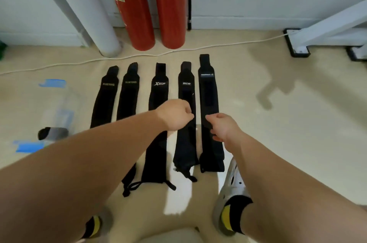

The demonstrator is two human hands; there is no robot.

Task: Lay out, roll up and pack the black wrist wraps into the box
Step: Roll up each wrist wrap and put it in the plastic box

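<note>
Right grip [222, 127] is pinching the rightmost wrap [208, 92] mid-length, probably straightening it so it's lining up with the other wraps [157, 95] lying flat on the floor [278, 143], ready for rolling. Left grip [175, 115] is curling over the fourth wrap [185, 92]; can't tell if it's holding anything. Clear box [59, 115] is sitting off left.

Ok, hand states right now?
Left hand: fingers curled over the fourth black fabric wrist wrap; grip cannot be told.
Right hand: curled at the rightmost black fabric wrap; cannot be told.
</note>
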